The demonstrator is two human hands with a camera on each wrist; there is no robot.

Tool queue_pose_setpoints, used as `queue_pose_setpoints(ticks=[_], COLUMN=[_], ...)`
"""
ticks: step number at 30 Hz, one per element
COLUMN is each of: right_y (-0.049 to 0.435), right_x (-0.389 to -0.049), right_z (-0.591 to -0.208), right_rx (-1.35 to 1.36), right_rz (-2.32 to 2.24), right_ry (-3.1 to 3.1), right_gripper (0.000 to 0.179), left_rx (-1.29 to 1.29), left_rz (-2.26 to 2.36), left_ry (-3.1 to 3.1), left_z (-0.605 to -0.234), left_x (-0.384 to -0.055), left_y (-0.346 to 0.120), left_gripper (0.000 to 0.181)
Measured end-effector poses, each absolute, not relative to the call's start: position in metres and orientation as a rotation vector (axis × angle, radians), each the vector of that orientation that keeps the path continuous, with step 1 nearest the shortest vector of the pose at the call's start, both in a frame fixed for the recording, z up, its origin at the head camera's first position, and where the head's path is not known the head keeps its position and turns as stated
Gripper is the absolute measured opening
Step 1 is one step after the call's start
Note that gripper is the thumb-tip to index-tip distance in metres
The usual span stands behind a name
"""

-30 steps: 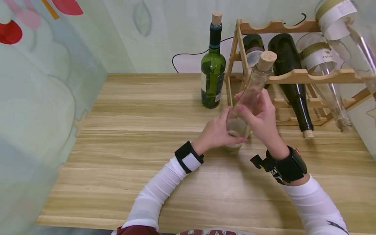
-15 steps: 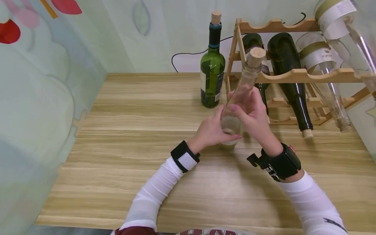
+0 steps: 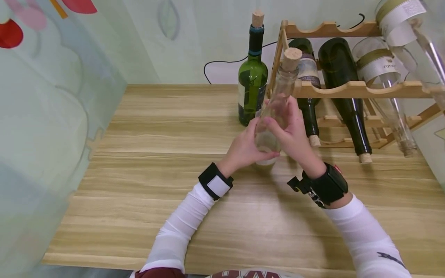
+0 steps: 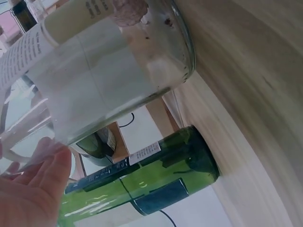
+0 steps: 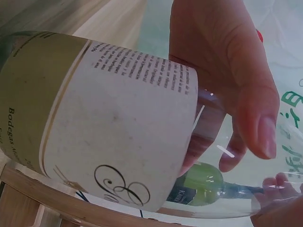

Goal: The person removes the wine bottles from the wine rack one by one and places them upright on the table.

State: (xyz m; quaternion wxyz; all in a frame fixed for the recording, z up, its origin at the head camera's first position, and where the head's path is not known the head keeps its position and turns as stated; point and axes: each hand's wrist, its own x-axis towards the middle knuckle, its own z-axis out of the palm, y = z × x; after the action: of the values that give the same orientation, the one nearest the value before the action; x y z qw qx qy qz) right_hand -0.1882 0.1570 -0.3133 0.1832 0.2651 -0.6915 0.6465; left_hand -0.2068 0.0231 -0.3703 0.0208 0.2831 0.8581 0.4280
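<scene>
A clear glass wine bottle (image 3: 272,112) with a cork (image 3: 292,58) in its neck leans slightly right in front of me. My left hand (image 3: 245,146) grips it low near the base, while my right hand (image 3: 290,129) holds its upper body with the thumb in front. Whether the base touches the table cannot be told. Close up in the right wrist view, the bottle's label (image 5: 128,123) is white with a gold-olive band. Just behind stands a green wine bottle (image 3: 253,81), upright and corked; the left wrist view shows its lower part (image 4: 156,175) too.
A wooden wine rack (image 3: 347,90) stands at the back right. It bears dark bottles (image 3: 337,63) and clear ones (image 3: 379,67), necks pointing down toward me. A black cable (image 3: 222,61) runs along the wall behind the wood-grain table (image 3: 156,173).
Both hands have moved left with the clear bottle, away from the rack and closer to the green bottle. A corked dark bottle in the rack has come into fuller view.
</scene>
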Motion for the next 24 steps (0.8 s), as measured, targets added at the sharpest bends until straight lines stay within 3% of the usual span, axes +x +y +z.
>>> queue_pose_setpoints(ticks=[10, 24], right_y=[0.150, 0.143], right_x=[-0.204, -0.220], right_z=[-0.314, -0.316], right_rx=[0.690, 0.671], right_rz=[1.629, 1.642], right_ry=[-2.029, -1.981], right_gripper=[0.051, 0.053], left_rx=[1.022, 0.913], left_rz=[1.279, 1.290], left_ry=[2.882, 2.827], left_z=[-0.377, -0.375], left_x=[-0.224, -0.239], left_y=[0.019, 0.017], left_gripper=[0.089, 0.091])
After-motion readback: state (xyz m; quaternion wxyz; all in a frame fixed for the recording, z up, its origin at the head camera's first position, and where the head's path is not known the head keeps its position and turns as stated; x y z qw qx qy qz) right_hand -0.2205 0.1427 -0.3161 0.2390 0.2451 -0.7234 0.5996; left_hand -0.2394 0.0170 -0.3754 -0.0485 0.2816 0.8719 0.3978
